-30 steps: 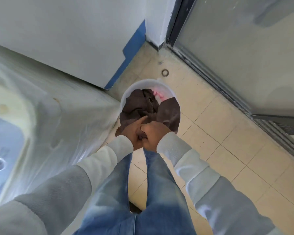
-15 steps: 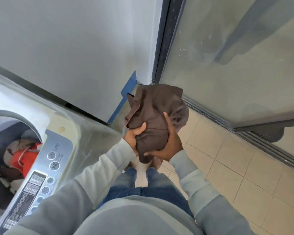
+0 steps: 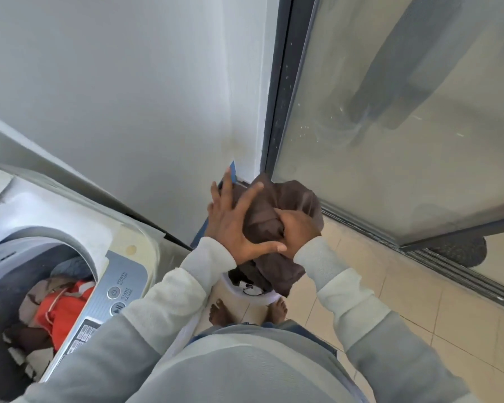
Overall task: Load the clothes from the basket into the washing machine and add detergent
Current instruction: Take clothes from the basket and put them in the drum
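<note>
A brown garment [image 3: 293,197] is bunched up in the air above the white basket [image 3: 264,298], to the right of the washing machine. My right hand [image 3: 298,228] grips it from the right with curled fingers. My left hand [image 3: 232,228] lies against its left side with fingers spread and straight. The basket stands on the floor by my feet, mostly hidden by the garment and my arms, with dark cloth inside. The top-loading washing machine [image 3: 41,232] at lower left is open, and its tub holds an orange garment [image 3: 67,311] among other clothes.
The machine's control panel [image 3: 120,286] faces me beside the tub. A white wall [image 3: 128,82] rises behind the machine. A glass sliding door [image 3: 390,126] with a metal track closes off the right side. Beige floor tiles [image 3: 405,301] lie under my bare feet [image 3: 218,312].
The brown garment was lifted out of the basket to chest height. My left hand went from gripping it to lying flat with spread fingers. The view swung left, showing the open tub.
</note>
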